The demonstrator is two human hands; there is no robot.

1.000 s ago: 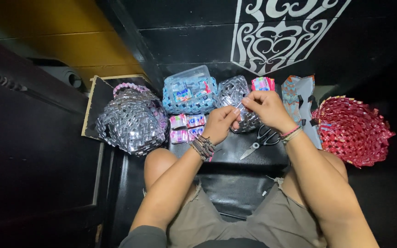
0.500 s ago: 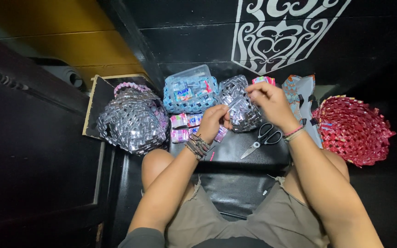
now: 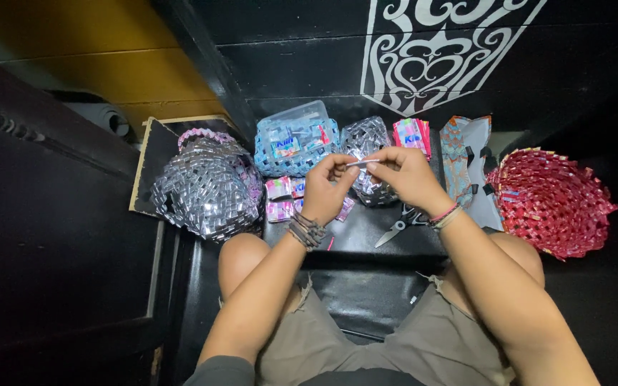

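Thin silvery folded strip [image 3: 361, 163], short and flat, pinched at its ends between fingertips of left hand [image 3: 325, 187] and right hand [image 3: 405, 175], held level above the far middle of the black table [image 3: 366, 243]. Little free room beneath: scissors [image 3: 398, 225] just near-right, small silver woven piece [image 3: 368, 146] directly behind. Crowded on both flanks by silver woven bag [image 3: 209, 186] left, blue woven basket [image 3: 291, 143] far left, red woven basket [image 3: 552, 200] right.

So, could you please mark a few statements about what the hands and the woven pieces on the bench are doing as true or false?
1. Both hands pinch one small silvery strip between them. True.
2. The scissors are in the right hand. False: they lie on the black bench below that hand.
3. A red woven basket sits at the right. True.
4. The left hand rests on the silver woven bag. False: it is raised, apart from the bag.
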